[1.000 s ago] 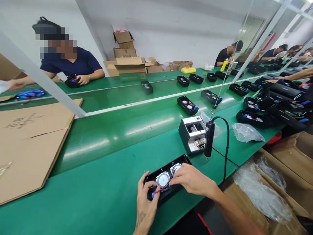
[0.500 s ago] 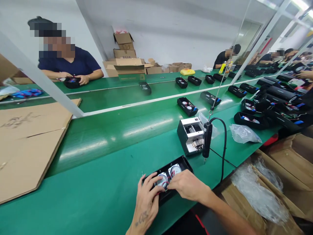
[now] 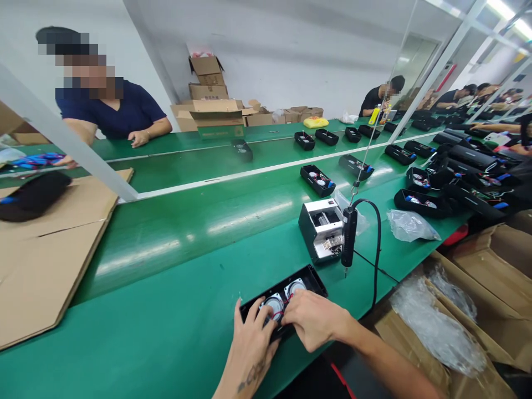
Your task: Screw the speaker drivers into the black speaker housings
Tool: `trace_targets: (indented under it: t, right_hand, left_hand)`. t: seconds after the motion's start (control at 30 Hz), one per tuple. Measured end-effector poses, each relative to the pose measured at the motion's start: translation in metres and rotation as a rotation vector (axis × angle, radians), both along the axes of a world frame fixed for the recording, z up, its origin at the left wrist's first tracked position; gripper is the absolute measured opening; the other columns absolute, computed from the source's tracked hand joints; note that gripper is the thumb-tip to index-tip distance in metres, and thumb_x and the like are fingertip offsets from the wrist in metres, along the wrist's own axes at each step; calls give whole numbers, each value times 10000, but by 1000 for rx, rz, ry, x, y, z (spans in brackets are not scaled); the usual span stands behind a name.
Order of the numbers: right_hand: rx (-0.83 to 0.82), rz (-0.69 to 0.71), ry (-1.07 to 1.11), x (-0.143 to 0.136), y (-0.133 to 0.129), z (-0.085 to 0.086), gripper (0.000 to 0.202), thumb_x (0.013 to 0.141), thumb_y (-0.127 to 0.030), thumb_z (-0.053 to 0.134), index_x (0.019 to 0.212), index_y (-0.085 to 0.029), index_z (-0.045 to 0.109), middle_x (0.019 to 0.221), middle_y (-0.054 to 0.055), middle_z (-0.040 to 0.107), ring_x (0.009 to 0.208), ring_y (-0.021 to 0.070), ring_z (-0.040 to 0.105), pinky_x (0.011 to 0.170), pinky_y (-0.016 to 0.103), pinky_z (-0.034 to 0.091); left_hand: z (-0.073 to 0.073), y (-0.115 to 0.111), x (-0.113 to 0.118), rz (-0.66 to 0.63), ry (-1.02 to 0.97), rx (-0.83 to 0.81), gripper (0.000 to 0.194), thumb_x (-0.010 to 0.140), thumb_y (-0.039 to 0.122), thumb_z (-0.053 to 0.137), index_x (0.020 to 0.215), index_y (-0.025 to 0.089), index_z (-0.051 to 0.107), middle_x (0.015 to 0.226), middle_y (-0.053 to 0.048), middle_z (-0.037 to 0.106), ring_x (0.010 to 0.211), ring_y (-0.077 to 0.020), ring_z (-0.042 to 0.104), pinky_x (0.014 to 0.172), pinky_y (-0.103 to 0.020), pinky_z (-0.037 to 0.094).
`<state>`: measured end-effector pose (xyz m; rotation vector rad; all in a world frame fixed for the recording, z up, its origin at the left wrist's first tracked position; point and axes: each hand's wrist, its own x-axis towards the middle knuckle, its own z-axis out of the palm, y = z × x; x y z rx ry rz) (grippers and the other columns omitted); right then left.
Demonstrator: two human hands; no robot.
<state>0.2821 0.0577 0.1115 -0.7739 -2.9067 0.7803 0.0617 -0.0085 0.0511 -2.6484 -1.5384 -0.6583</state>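
Surface: smooth green worktop (image 3: 166, 327), running from lower left to upper right of the frame. Room: plain white wall (image 3: 291, 50) behind; brown cardboard boxes (image 3: 216, 113) at upper centre; person in a dark blue shirt (image 3: 114, 113) at upper left. Flat brown cardboard sheet (image 3: 58, 244) at left.

Workpiece: open rectangular black casing (image 3: 319, 281), lower centre, lying at a slant on the worktop. Inside, two round silver-white speakers (image 3: 273, 305) side by side, with thin red wires (image 3: 277, 315).

Grip, left hand (image 3: 252, 338): open, fingers spread over the casing's left end, fingertips on the nearer speaker. Right hand (image 3: 313, 318): fingertips drawn together at the wires between the speakers; cannot tell whether a wire is pinched.

Nearby: black cylindrical screwdriver (image 3: 348, 238) hangs upright, right of centre, beside a silver-and-black box-shaped device (image 3: 322, 230).
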Motion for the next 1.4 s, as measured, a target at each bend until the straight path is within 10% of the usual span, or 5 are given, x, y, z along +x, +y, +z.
trace_targets:
  t: [0.73, 1.07, 1.23, 1.4]
  right_hand:
    - [33, -137, 94, -7, -13, -24, 227, 879, -110, 671, 1046, -163, 814, 983, 94, 812, 938, 234, 731, 953, 375, 509]
    - [-46, -70, -103, -31, 52, 31, 354, 837, -224, 778, 1191, -217, 768, 1031, 47, 831, 921, 249, 757, 730, 316, 424]
    - [-171, -55, -126, -43, 79, 40, 388, 781, -262, 804, 1165, -214, 782, 975, 25, 826, 881, 232, 752, 597, 272, 381]
    - [-150, -43, -138, -45, 79, 36, 389, 759, -348, 839, 1116, -202, 787, 891, 20, 801, 841, 238, 737, 576, 283, 370]
  left_hand:
    - [3, 2, 3, -29, 74, 35, 416, 722, 65, 777, 1090, 259, 769, 1259, -79, 757, 1351, -409, 607, 1284, -764, -145]
    - [46, 89, -29, -147, -255, -749, 97, 734, 309, 860, 703, 258, 783, 1495, -41, 662, 1552, -415, 426, 1250, -570, 402]
    - [59, 113, -35, -142, -285, -888, 312, 693, 423, 838, 568, 209, 648, 1306, -21, 722, 1142, -287, 680, 919, -338, 542]
    - [62, 114, -33, -150, -305, -954, 339, 663, 447, 812, 553, 189, 622, 1195, -7, 707, 888, -183, 626, 741, -283, 454]
